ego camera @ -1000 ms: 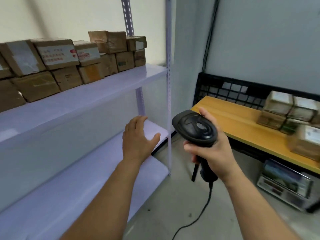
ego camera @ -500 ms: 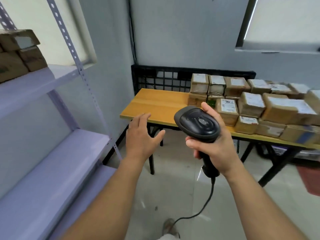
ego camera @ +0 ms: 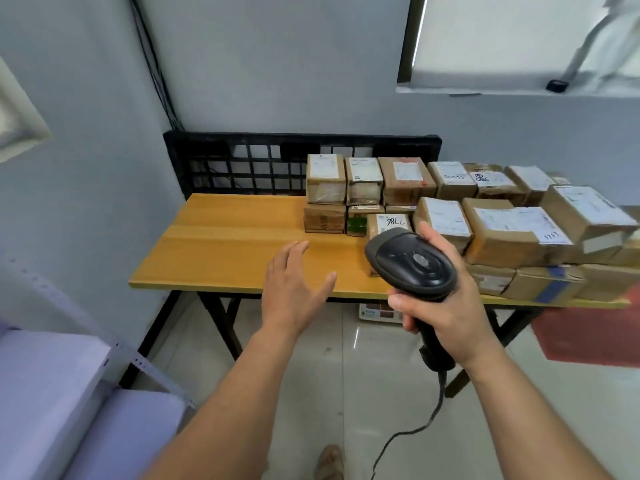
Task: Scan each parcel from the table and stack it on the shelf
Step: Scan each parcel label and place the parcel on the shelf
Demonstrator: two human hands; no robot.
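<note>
Left hand [ego camera: 294,292] free at the table [ego camera: 225,244] front, right hand [ego camera: 446,313] on scanner [ego camera: 412,265].
Left: fingers straight and spread, palm down, holding nothing, over the bare front edge. Parcels [ego camera: 502,233] sit ahead and to its right, not touching it; stacked in layers on the table's right half. Nearest is the box marked "98LL" [ego camera: 389,221], right behind the scanner head. Right: fingers curled round the scanner handle, cable [ego camera: 415,431] hanging down. Shelf [ego camera: 52,375] lower left, well apart from both hands.

We can read one marking only: "98LL", handwritten in black on the white label [ego camera: 395,222] of a small box [ego camera: 376,233] just right of the frame's centre. Labels on the other parcels [ego camera: 502,237] are too blurred.
</note>
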